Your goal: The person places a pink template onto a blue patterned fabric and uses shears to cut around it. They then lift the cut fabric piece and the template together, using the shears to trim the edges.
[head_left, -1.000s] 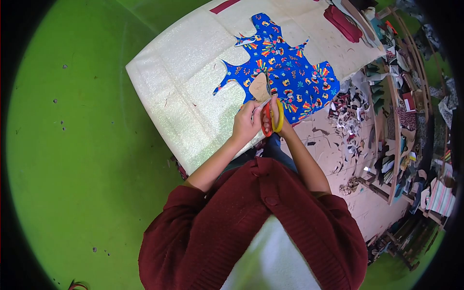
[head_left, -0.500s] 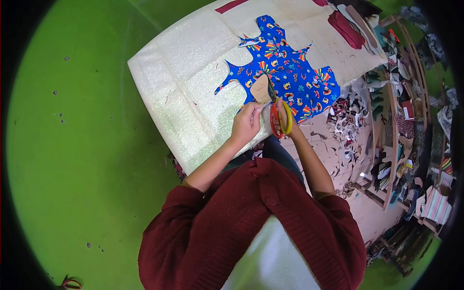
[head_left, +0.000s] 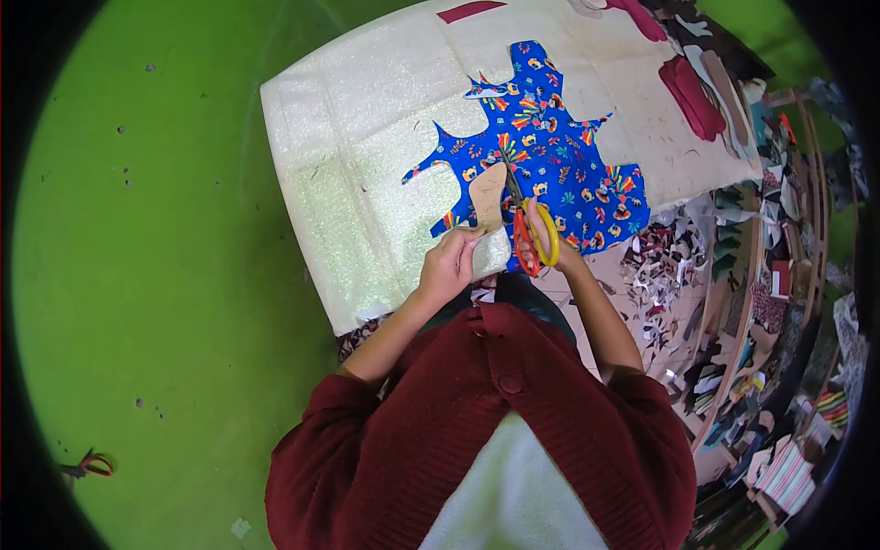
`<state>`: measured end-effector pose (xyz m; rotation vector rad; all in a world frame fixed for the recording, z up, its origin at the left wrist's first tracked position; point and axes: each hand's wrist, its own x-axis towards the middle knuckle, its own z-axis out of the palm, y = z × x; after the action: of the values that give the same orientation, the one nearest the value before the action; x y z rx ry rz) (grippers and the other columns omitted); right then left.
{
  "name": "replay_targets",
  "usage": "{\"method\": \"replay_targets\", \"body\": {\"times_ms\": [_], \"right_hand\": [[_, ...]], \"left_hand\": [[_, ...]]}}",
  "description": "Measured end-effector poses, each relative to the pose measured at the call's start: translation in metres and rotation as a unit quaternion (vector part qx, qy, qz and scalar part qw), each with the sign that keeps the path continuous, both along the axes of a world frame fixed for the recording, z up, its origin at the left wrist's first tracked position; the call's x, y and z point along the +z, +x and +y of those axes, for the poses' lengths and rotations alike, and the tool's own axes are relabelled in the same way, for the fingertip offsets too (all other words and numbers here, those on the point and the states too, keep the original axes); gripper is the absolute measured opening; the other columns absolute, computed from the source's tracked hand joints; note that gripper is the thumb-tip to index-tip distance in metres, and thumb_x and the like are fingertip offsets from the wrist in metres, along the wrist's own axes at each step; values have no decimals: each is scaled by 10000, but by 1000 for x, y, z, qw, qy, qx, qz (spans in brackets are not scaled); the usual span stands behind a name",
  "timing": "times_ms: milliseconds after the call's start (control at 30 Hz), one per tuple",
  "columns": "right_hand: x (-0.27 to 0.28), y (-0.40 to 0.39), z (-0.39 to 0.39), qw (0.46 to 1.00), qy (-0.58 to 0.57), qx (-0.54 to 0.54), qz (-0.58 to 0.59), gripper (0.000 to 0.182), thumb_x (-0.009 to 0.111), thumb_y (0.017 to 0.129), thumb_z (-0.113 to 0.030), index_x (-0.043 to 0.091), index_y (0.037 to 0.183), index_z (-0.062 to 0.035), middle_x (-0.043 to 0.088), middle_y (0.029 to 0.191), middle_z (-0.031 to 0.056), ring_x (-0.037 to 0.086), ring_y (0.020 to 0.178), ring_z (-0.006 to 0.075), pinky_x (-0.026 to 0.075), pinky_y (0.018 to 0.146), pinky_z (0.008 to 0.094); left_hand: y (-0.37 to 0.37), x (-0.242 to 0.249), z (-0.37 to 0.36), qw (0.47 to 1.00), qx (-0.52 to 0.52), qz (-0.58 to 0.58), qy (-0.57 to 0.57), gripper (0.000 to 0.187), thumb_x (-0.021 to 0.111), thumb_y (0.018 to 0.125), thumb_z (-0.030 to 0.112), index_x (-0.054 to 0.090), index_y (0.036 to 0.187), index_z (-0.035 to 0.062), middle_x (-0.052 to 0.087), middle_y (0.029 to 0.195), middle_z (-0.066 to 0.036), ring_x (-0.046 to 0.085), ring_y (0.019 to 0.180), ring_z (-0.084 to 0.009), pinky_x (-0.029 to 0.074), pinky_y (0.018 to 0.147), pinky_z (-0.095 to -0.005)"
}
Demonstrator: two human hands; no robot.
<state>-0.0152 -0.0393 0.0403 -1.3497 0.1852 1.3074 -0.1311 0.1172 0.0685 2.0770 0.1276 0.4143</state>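
Note:
A blue patterned fabric with an irregular cut outline lies on a shiny cream sheet. A tan cardboard template rests on the fabric's near edge. My left hand pinches the near end of the template and the fabric under it. My right hand grips red and yellow scissors, with the blades pointing away along the template's right side into the fabric.
Dark red fabric pieces lie at the sheet's far right. A heap of fabric scraps covers the floor to the right, beside wooden shelves full of material. Green floor spreads left, with a small red object on it.
The view has shifted, so the sheet and fabric sit further right and lower. My left hand has slid nearer along the template and the scissors have advanced slightly along its edge.

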Motion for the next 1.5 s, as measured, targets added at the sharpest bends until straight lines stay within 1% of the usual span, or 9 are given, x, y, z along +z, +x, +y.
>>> {"method": "replay_targets", "body": {"times_ms": [100,333,567,667,933,1000,1100,1267,1500], "right_hand": [[3,7,-7,999,8,26,24,621,267,709,-725,365,633,-117,328,451,-11,357,328,94,346,294,237],[-3,24,-21,997,-5,79,-24,614,295,727,-699,382,698,-92,306,449,-26,320,313,74,328,287,216],[-12,59,-38,990,16,140,12,603,278,740,-686,389,718,-94,308,444,-31,306,309,59,317,271,207],[-13,87,-45,977,33,194,83,565,278,745,-678,365,723,-120,304,436,-26,312,312,64,315,281,208],[6,146,-28,927,48,360,91,531,257,753,-672,324,764,-146,325,450,-10,330,324,74,296,306,199],[7,155,-23,914,41,380,134,535,247,753,-676,323,768,-146,316,448,-3,336,326,83,291,307,199],[12,166,-15,902,26,419,106,532,250,758,-670,326,771,-144,309,445,-3,331,325,84,289,307,198],[15,188,-5,875,-8,468,120,515,298,754,-668,354,784,-158,258,461,-49,248,349,39,241,313,176],[16,197,4,867,-58,483,108,500,344,747,-662,380,777,-164,270,494,-63,251,384,21,189,331,156]], "left_hand": [[-5,-1,-6,1000,15,11,11,110,480,773,-12,521,875,-7,573,849,-169,579,785,-302,462,655,-321],[-11,-3,-9,999,42,23,22,132,474,765,-20,531,883,-2,575,847,-156,581,781,-298,466,662,-314],[-16,-8,-16,997,75,31,-8,143,481,747,-28,534,873,11,582,869,-133,572,822,-282,451,711,-325],[-22,-12,-18,996,85,29,11,150,489,733,-32,532,867,20,587,895,-118,565,852,-273,432,748,-332],[-31,-17,-27,994,74,42,74,214,506,705,-45,526,892,57,580,982,-70,529,918,-239,361,823,-340],[-32,-17,-31,994,77,50,60,217,503,705,-45,524,893,62,578,991,-64,524,921,-235,356,819,-340],[-34,-18,-36,994,79,62,51,221,500,705,-47,518,892,68,576,999,-57,522,923,-231,354,807,-339],[-37,-24,-42,991,102,63,56,199,504,719,-8,519,901,71,573,999,-41,520,932,-233,359,822,-338],[-37,-20,-51,986,141,62,57,256,515,678,-77,501,892,63,586,979,-76,560,903,-240,409,769,-339]]}}
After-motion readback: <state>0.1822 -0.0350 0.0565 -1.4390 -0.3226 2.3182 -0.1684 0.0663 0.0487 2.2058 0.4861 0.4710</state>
